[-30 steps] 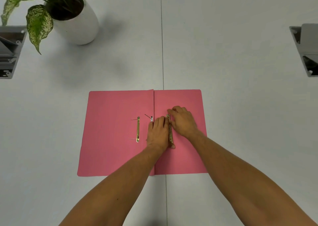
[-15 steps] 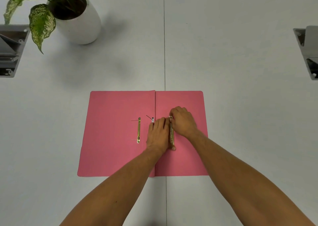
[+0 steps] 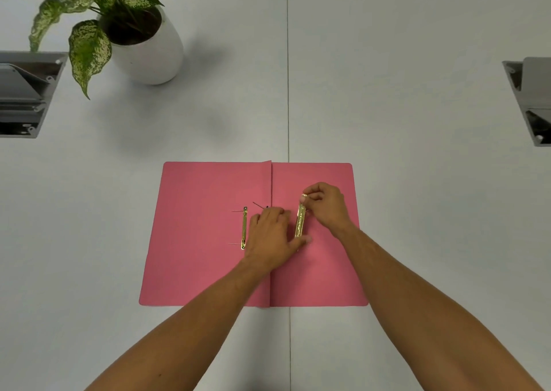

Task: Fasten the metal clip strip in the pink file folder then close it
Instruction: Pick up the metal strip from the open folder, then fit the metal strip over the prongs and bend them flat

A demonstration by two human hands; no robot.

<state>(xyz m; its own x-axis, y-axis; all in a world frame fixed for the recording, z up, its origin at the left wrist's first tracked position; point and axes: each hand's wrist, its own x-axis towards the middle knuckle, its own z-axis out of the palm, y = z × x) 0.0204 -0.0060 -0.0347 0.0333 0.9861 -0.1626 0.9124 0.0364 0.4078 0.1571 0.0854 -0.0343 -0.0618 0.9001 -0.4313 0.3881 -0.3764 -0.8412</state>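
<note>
A pink file folder lies open and flat on the white table. A gold metal clip strip stands on the right leaf, just right of the fold. My right hand pinches its far end, and my left hand holds its near end with the thumb while the fingers rest on the fold. A second gold fastener base with thin prongs sticking out sits on the left leaf, apart from both hands.
A potted plant in a white pot stands at the far left. Grey cable boxes are set into the table at the left edge and right edge. A seam runs down the table's middle.
The clip strip has shifted slightly right, away from the fold, and my right hand has drawn back to its far end. My left hand stays on the fold.
</note>
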